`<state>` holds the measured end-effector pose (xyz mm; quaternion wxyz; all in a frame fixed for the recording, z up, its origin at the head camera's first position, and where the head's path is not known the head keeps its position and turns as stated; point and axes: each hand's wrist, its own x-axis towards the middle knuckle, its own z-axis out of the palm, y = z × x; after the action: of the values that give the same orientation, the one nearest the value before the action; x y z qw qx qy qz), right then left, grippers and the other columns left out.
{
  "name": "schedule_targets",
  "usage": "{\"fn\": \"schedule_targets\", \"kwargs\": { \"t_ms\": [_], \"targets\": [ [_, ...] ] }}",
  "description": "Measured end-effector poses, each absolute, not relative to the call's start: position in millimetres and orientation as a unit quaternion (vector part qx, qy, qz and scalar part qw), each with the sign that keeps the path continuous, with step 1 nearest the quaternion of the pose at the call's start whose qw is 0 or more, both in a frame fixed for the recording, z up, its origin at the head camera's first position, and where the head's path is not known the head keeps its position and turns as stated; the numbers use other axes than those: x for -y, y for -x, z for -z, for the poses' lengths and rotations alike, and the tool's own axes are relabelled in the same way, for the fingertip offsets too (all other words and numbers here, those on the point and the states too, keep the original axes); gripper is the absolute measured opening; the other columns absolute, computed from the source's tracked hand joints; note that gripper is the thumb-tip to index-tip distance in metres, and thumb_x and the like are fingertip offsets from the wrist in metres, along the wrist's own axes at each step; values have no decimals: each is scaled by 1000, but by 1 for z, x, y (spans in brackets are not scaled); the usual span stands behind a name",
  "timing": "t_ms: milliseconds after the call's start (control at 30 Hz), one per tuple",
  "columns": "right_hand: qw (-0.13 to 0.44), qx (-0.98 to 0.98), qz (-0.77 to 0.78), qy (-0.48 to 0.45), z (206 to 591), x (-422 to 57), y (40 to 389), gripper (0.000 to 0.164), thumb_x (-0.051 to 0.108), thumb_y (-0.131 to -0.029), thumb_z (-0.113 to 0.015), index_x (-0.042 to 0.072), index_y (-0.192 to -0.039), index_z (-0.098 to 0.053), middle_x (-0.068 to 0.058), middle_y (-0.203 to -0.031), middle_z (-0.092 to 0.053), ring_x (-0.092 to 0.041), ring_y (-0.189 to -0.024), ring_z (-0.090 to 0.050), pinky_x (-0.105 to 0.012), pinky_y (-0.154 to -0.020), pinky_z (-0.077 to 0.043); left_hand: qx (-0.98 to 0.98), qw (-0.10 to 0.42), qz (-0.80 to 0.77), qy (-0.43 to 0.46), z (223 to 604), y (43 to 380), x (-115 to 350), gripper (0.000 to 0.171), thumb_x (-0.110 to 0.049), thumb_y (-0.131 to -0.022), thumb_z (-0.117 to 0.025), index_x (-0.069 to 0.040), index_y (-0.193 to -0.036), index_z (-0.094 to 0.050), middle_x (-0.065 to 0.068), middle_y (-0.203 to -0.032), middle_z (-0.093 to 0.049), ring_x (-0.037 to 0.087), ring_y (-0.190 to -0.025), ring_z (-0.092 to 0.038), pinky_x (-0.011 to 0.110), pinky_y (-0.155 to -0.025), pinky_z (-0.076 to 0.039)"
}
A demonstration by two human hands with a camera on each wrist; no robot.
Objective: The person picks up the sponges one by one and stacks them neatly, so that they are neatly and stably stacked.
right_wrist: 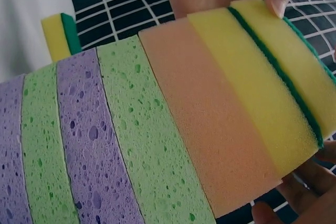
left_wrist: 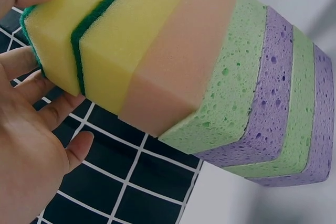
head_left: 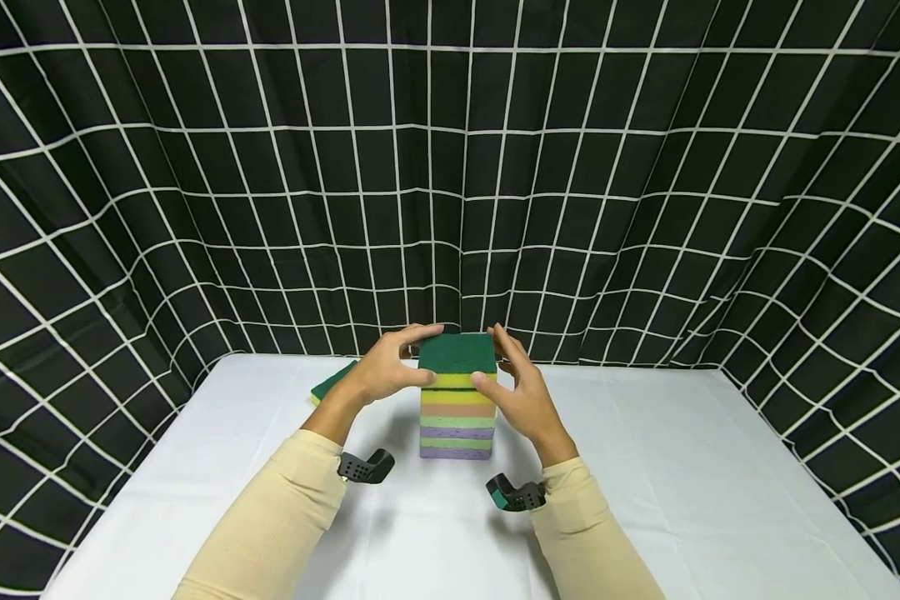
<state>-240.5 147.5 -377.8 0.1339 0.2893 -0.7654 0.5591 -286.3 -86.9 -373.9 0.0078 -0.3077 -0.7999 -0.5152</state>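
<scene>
A neat stack of sponges point(head_left: 457, 410) stands upright on the table, purple and pale green layers below, then peach, then yellow layers with dark green scouring faces. Uppermost lies a yellow and green scouring sponge point(head_left: 457, 354), green face up. My left hand point(head_left: 385, 367) holds its left end, thumb on the near side and fingers toward the far side. At the right end my right hand point(head_left: 523, 396) holds the same sponge, its thumb also on the near side. In the left wrist view the top sponge point(left_wrist: 52, 51) sits against the scouring layer beneath it.
Another yellow and green sponge point(head_left: 333, 383) lies on the table behind my left wrist. A white cloth covers the table point(head_left: 690, 483). Black curtains with a white grid point(head_left: 450, 167) stand around its back and sides.
</scene>
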Motion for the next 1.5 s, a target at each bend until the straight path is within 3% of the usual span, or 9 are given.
{"fn": "schedule_targets", "kwargs": {
  "t_ms": [167,433,733,933,1233,1500],
  "targets": [
    [137,756,-567,-296,375,-147,241,69,-2,-91,-61,-8,-148,-22,-23,-146,-33,-37,-127,-39,-54,-100,-32,799,5,518,305,371,286,85,70,-13,-75,-69,-7,-142,-48,8,-139,-48,24,-114,-51,47,-103,-35],
    [155,742,-578,-302,377,-147,242,66,-6,-90,-61,-12,-145,-26,-27,-144,-35,-39,-126,-41,-55,-99,-34,792,-1,531,303,371,287,82,71,-12,-75,-68,-7,-142,-47,11,-138,-48,27,-109,-52,51,-99,-38],
    [166,746,-573,-295,380,-146,242,59,-6,-89,-62,-13,-142,-35,-27,-140,-40,-37,-121,-45,-55,-96,-38,802,2,524,286,372,285,86,74,-12,-77,-73,-9,-145,-44,7,-139,-49,25,-118,-48,47,-104,-33],
    [167,745,-573,-297,379,-146,241,59,-6,-89,-62,-13,-141,-35,-30,-139,-40,-40,-121,-44,-57,-95,-37,789,25,537,298,367,282,93,76,-6,-78,-73,0,-146,-38,15,-138,-49,34,-120,-46,55,-103,-30],
    [157,748,-575,-292,378,-147,240,61,-5,-90,-62,-12,-143,-34,-28,-141,-38,-39,-122,-43,-55,-96,-36,802,79,522,280,365,275,113,70,-14,-80,-74,-6,-144,-45,7,-131,-54,28,-119,-48,54,-97,-34],
    [154,751,-574,-288,377,-146,239,60,-2,-91,-63,-11,-143,-34,-29,-141,-39,-40,-122,-42,-54,-96,-35,789,146,539,256,363,265,130,69,-14,-80,-73,-4,-142,-45,13,-132,-53,27,-120,-46,53,-97,-32]
  ]
}}
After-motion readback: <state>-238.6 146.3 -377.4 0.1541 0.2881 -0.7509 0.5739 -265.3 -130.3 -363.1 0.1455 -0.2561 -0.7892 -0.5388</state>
